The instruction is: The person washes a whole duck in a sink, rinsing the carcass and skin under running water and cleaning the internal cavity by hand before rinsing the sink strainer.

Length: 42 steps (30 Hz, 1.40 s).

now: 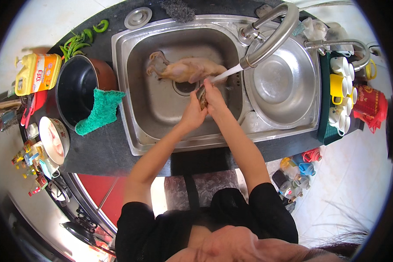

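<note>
Both of my hands are over the left sink basin (161,118), close together, with a small brown mottled thing (201,97) between them; its kind is not clear. My left hand (193,114) grips it from the left, fingers closed. From the right, my right hand (213,97) is closed round its other side. Water runs from the curved metal faucet (270,41) and falls by my right fingertips. A whole plucked bird (185,70), pale and with its feet on, lies on its side just beyond my hands, partly over the drain (184,88).
A metal bowl (301,105) fills the right basin. To the left are a dark pot (72,94) with a green cloth (100,111) over its rim, green peppers (76,43), a yellow jug (38,74) and a bowl of pale meat (63,135). Cups (339,87) stand on a rack at right.
</note>
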Motion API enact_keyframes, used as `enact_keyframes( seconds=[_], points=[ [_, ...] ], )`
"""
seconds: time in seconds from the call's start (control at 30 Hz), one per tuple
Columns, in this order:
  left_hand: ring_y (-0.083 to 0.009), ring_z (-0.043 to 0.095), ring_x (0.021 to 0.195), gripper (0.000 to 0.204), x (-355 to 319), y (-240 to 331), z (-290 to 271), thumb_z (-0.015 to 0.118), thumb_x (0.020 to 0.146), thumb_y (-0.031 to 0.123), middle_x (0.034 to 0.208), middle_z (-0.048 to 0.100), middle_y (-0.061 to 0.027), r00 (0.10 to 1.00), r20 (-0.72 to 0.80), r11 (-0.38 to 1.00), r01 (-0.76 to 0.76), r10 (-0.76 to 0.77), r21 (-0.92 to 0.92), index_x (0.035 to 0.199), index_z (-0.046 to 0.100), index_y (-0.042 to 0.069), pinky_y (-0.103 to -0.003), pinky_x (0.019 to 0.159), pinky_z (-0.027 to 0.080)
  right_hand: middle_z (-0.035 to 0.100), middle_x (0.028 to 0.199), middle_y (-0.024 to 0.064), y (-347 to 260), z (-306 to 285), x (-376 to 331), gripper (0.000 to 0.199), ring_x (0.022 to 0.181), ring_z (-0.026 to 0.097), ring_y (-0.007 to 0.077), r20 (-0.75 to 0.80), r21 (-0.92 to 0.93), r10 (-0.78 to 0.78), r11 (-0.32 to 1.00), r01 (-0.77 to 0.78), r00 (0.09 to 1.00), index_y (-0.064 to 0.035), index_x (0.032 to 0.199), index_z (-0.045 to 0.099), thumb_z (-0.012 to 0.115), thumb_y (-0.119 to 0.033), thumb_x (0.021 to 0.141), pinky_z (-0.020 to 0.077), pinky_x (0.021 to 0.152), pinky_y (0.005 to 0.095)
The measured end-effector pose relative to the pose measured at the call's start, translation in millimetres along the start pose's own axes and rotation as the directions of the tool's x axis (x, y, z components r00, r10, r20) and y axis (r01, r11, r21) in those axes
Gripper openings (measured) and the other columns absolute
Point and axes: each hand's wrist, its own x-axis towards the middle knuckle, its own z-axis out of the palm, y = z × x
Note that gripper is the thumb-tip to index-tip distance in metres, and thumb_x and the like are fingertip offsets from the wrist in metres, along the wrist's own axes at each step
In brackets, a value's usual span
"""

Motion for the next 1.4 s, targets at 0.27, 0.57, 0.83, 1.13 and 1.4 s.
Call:
enact_keyframes(
  seconds=[0.27,0.57,0.83,1.13,1.4],
  points=[
    [-0.0135,0.046,0.053,0.052,3.5,-3.6,-26.1,0.050,0.068,0.003,0.075,0.048,-0.0093,0.969,0.065,0.956,0.248,-0.240,-0.159,0.114,0.026,0.000,-0.026,0.045,0.038,0.055,0.090,0.0044,-27.2,-29.5,-35.9,0.025,0.081,0.052,0.0126,0.262,-0.484,-0.119,0.842,0.237,0.958,-0.0017,0.105,0.050,0.049,-0.015,0.083,0.0419,0.073,0.0265],
    [-0.0050,0.036,0.042,0.045,-1.7,22.4,-25.0,0.048,0.068,0.002,0.062,0.042,0.0006,0.934,0.223,0.861,0.347,-0.280,-0.372,0.110,0.032,0.006,-0.019,0.035,0.027,0.057,0.071,0.0065,-23.8,-11.0,-24.8,0.011,0.062,0.054,0.0178,0.516,-0.690,-0.614,0.115,0.715,0.597,-0.0039,0.083,0.059,0.058,-0.007,0.073,0.0417,0.057,0.0250],
    [-0.0048,0.034,0.041,0.052,-7.1,18.5,-29.6,0.048,0.071,0.003,0.062,0.041,0.0006,0.947,0.239,0.870,0.295,-0.213,-0.394,0.118,0.026,0.006,-0.019,0.035,0.026,0.056,0.071,0.0026,-31.2,-33.2,5.5,0.013,0.066,0.052,0.0106,0.205,-0.357,-0.328,0.852,0.383,0.922,0.0005,0.083,0.057,0.054,-0.012,0.079,0.0428,0.059,0.0248],
    [-0.0090,0.041,0.049,0.048,-8.7,2.4,-27.6,0.049,0.072,0.002,0.067,0.046,-0.0012,0.998,0.044,0.980,0.046,-0.038,-0.193,0.116,0.029,0.007,-0.023,0.041,0.035,0.057,0.076,0.0089,-41.3,-11.9,-31.4,0.009,0.070,0.054,0.0129,0.466,-0.718,-0.355,0.383,0.581,0.811,-0.0015,0.077,0.056,0.060,-0.005,0.071,0.0419,0.061,0.0248],
    [-0.0379,0.053,0.078,0.048,-5.6,6.1,-26.3,0.056,0.075,0.010,0.085,0.056,-0.0185,0.984,-0.069,0.863,-0.111,0.166,0.494,0.117,0.031,0.012,-0.042,0.062,0.043,0.057,0.079,0.0003,-32.3,-26.8,-40.9,0.007,0.075,0.051,0.0083,0.465,-0.513,-0.151,0.757,0.405,0.872,-0.0015,0.079,0.056,0.057,-0.006,0.074,0.0410,0.065,0.0228]
  ],
)
